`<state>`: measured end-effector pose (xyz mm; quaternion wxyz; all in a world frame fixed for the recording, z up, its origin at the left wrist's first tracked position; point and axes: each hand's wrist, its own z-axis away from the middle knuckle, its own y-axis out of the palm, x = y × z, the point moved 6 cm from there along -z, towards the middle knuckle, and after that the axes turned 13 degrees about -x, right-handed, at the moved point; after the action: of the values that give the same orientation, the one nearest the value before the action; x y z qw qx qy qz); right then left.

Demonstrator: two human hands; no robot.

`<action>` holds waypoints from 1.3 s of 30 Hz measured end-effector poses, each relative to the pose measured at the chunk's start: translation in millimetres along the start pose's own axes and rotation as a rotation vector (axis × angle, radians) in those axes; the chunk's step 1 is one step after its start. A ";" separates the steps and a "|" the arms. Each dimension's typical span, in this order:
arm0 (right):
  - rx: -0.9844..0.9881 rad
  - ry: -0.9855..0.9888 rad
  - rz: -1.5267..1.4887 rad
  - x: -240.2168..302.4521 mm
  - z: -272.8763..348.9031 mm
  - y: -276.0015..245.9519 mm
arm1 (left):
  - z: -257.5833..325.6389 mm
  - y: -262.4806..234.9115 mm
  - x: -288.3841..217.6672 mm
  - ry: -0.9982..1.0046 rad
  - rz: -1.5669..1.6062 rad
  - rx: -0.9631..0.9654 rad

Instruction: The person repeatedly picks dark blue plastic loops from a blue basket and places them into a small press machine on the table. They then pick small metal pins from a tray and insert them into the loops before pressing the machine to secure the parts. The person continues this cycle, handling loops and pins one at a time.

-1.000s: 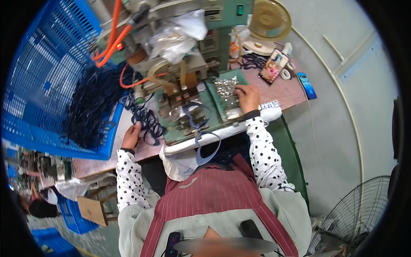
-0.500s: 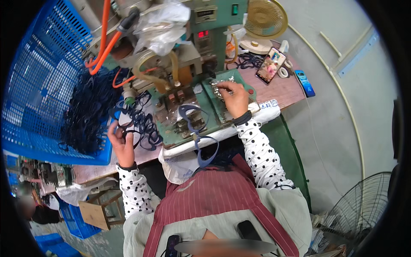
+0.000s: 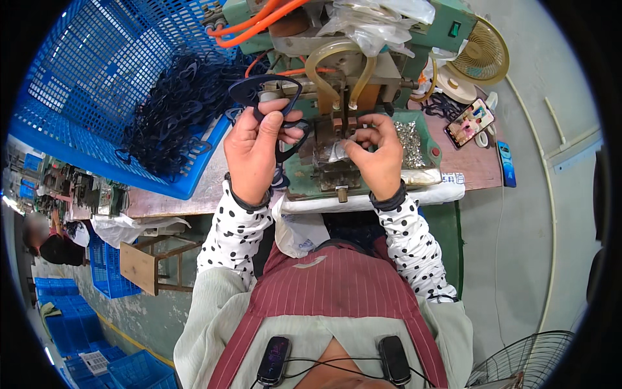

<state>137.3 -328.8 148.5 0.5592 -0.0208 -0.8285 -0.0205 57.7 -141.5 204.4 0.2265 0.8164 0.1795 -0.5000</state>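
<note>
My left hand [image 3: 254,149] is closed around a dark blue eyeglass frame [image 3: 304,133], raised to the left of a green bench machine [image 3: 304,183]. One rim loops above the fingers and another hangs to their right. At the machine's front, my right hand [image 3: 378,155] is pinched beside two upright metal tips [image 3: 344,124]; what its fingertips hold, if anything, is too small to make out. Just right of that hand lies a green tray [image 3: 424,131] with many small shiny metal pieces [image 3: 408,144].
A large blue basket [image 3: 123,159] with heaped dark blue frames [image 3: 178,113] stands at the left. Orange hoses [image 3: 262,24] and yellowish tubes [image 3: 317,61] cross the machine. At the right lie a lit phone [image 3: 470,123], a blue phone [image 3: 506,164] and a small fan [image 3: 483,52].
My left hand has risen from the loose frames and now holds one. My right hand has moved from the metal pieces to the tips. The frame seen dangling at the machine's front is gone from there.
</note>
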 end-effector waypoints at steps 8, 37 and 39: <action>-0.015 0.119 -0.154 -13.7 7.5 5.6 | 58.6 17.5 21.5 -0.460 0.117 0.259; -0.548 0.357 0.910 -231.7 -131.9 -299.3 | 96.1 54.7 75.2 -1.154 0.483 0.362; -0.551 0.401 0.970 -242.1 -145.4 -314.3 | 97.3 54.2 76.8 -1.149 0.482 0.374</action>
<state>344.3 -653.7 -25.1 0.6244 -0.5373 -0.5666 0.0198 47.7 -235.0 107.1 0.2462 0.4621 -0.2486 -0.8149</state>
